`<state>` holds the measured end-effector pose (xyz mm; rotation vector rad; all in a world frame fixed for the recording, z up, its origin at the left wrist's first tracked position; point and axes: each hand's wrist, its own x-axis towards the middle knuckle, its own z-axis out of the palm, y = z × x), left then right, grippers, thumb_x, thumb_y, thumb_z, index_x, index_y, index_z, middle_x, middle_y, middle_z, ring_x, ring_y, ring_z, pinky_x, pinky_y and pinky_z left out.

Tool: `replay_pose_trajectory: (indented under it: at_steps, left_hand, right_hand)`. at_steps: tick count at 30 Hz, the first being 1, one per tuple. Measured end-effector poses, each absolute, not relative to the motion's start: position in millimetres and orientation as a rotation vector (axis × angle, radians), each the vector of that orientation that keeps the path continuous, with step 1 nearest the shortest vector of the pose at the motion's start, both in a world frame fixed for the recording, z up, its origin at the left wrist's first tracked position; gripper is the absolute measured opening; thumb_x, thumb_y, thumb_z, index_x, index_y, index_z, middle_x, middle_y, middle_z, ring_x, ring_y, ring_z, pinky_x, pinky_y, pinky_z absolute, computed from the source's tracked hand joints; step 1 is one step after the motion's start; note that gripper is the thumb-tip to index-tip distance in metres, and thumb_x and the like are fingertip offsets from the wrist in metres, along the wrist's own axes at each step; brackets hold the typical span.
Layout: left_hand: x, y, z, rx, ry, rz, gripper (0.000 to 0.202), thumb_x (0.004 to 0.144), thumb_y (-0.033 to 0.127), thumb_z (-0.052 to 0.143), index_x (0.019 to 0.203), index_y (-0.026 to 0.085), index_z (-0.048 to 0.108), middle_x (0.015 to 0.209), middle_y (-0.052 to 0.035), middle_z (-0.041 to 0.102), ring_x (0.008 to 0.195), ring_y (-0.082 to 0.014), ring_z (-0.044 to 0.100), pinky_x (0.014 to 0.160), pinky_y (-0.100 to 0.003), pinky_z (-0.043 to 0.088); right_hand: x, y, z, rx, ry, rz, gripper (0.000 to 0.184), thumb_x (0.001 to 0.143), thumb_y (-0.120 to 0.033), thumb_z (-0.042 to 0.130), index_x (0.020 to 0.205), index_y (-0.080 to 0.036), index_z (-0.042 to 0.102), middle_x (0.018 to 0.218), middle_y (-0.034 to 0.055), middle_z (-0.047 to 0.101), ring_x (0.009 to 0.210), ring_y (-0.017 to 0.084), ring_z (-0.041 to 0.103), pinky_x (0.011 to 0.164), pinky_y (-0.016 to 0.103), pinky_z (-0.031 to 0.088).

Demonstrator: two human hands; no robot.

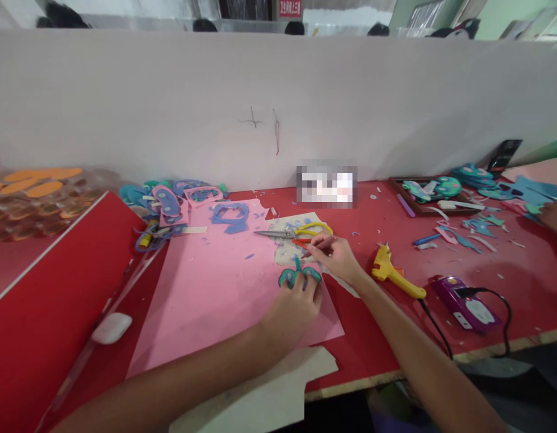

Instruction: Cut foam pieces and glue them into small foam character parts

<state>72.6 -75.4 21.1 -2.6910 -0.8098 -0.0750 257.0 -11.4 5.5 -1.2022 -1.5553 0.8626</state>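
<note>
My left hand (297,304) presses a teal cutout (287,276) with rounded lobes and a short stem down on a large pink sheet (215,288). Its bent fingers cover part of the piece. Just above, a slim brownish-red pen (323,245) is pinched in my right hand (339,258), its tip close to the stem. Scissors (283,233) with yellow and orange handles lie behind my right hand, on a pale scrap sheet (312,219). A blue cut-out frame of scrap (230,216) rests on the far part of the pink sheet.
To the right are a yellow glue gun (391,273), a purple corded box (468,304) and a brown tray (423,210) of cut pieces. Another person's hand (553,216) shows far right. A white case (111,328) and a red board (71,288) are left.
</note>
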Motion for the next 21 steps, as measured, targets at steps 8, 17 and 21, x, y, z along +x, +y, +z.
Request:
replay_pose_trajectory:
  at_steps: [8, 17, 21]
  left_hand:
    - [75.6, -78.2, 8.5, -2.594, -0.722, -0.074, 0.039, 0.098, 0.014, 0.05, 0.134, 0.006, 0.061, 0.129, -0.0243, 0.065, 0.111, -0.0381, 0.067, 0.075, -0.049, 0.056]
    - [75.8, -78.6, 18.8, -2.623, -0.711, -0.012, 0.038, 0.098, 0.014, 0.05, 0.133, 0.005, 0.062, 0.128, -0.0239, 0.066, 0.109, -0.0368, 0.068, 0.076, -0.049, 0.057]
    - [75.7, -78.7, 20.4, -2.628, -0.716, -0.003, 0.038, 0.098, 0.015, 0.052, 0.134, 0.007, 0.062, 0.127, -0.0235, 0.066, 0.11, -0.0353, 0.068, 0.076, -0.046, 0.057]
  right_hand:
    - [256.9, -12.0, 7.7, -1.269, -1.757, 0.738, 0.035, 0.096, -0.036, 0.059, 0.065, -0.021, 0.064, 0.08, 0.0043, 0.074, 0.07, 0.018, 0.068, 0.063, 0.031, 0.052]
    - [255.5, -11.9, 11.2, -1.281, -1.913, 0.748, 0.026, 0.095, -0.031, 0.06, 0.072, -0.022, 0.068, 0.08, 0.0025, 0.073, 0.073, 0.018, 0.067, 0.067, 0.031, 0.05]
    - [255.2, -12.5, 12.0, -1.284, -1.918, 0.761, 0.023, 0.094, -0.031, 0.06, 0.074, -0.022, 0.066, 0.078, 0.0019, 0.073, 0.073, 0.018, 0.067, 0.07, 0.031, 0.049]
